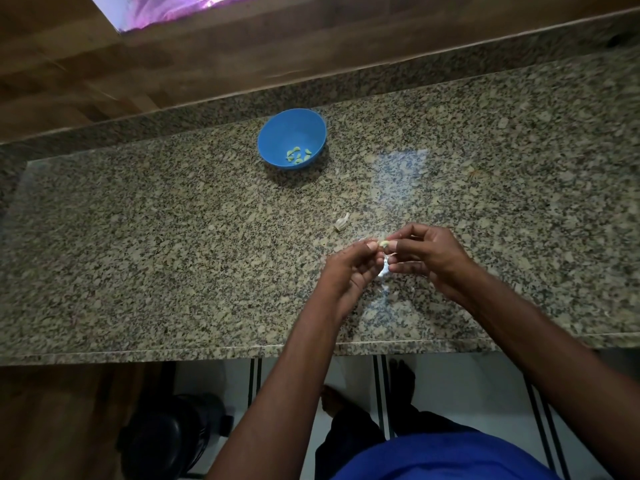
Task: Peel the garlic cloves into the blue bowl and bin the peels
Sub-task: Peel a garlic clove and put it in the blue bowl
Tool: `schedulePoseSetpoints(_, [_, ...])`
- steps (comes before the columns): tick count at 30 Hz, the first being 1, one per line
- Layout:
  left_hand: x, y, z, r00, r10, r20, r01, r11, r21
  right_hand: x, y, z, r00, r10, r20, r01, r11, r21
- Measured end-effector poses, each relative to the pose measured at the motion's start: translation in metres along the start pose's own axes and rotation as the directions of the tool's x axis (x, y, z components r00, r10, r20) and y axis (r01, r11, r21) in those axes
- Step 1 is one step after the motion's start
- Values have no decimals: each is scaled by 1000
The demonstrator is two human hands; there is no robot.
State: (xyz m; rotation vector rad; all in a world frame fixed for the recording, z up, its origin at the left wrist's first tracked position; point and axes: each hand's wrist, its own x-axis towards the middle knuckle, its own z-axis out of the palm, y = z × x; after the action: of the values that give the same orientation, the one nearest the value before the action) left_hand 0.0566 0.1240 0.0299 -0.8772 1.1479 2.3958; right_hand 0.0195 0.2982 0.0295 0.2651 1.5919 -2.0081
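A blue bowl (277,133) stands on the granite counter (138,237) toward the back, with several peeled pale garlic cloves (298,156) in it. My left hand (349,271) and my right hand (429,252) meet above the counter's front part, both pinching one small garlic clove (383,243) between their fingertips. A strip of white peel (384,268) hangs from the clove between the hands. An unpeeled garlic piece (341,223) lies on the counter just beyond my left hand.
A black bin (166,441) stands on the floor below the counter's front edge, at the left. A wooden wall panel (173,57) runs behind the counter. My feet are on the white floor under the counter edge.
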Motion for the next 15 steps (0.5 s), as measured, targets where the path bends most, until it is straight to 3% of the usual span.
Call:
schedulePoseSetpoints(5, [5,-4,-5,999,14,-51,-12,999,34,-2,2,-7,999,24,-27,-23,999,38])
schedulePoseSetpoints(7, [11,-9,-8,987,132,-92,-108,967,232,-2,4,-9,996,50,-70,-46,997,57])
schedulePoseSetpoints(9, [17,-16,-9,955,281,-100,-199,851,487,-2,9,-14,991,46,-128,-42,999,30])
schedulePoseSetpoints(12, [24,-23,-8,928,367,-59,-235,704,670,2,18,-24,972,-57,-229,18,985,-171])
schedulePoseSetpoints(15, [30,-26,-9,909,414,-44,-234,595,769,18,27,-30,915,-255,-313,55,847,-528])
